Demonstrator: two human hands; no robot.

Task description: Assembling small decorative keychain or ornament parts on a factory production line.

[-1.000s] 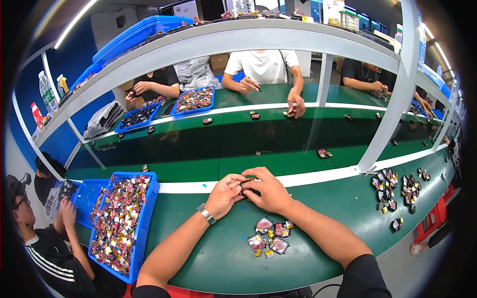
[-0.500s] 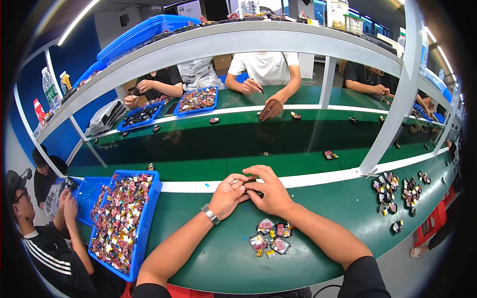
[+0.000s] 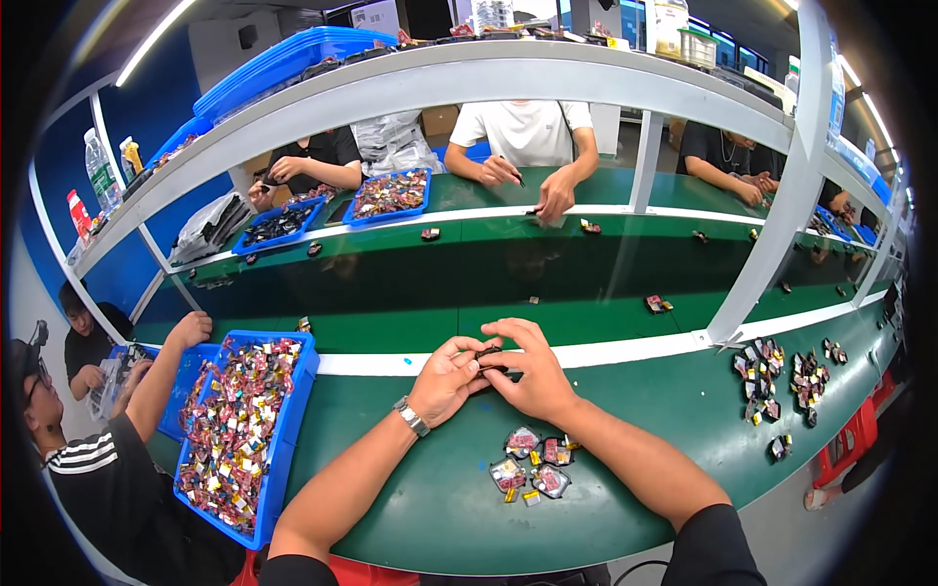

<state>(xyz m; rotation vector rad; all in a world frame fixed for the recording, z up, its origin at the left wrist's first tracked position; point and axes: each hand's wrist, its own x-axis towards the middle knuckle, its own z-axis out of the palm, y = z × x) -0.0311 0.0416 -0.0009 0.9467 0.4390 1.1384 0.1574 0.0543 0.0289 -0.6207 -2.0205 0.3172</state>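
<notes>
My left hand (image 3: 446,385) and my right hand (image 3: 533,373) meet above the near edge of the green bench. Both are closed on a small black plastic piece (image 3: 490,354), pinched between the fingertips; the fingers cover most of it. A metal-banded watch (image 3: 411,417) sits on my left wrist. On the bench below my right hand lies a small group of dark-rimmed assemblies (image 3: 508,475) with red boards and silver and yellow parts.
A blue tray (image 3: 305,391) heaped with small red, white and yellow parts stands left. A conveyor belt (image 3: 391,327) carrying scattered assemblies runs behind a white rail (image 3: 606,354). More assemblies (image 3: 757,381) lie right. A shelf post (image 3: 767,186) rises there. Co-workers sit opposite and left.
Pieces on the belt have shifted slightly right. The co-worker at left has stretched an arm toward the belt. The person opposite has lifted a dark piece. My hands stay together with slight finger movement.
</notes>
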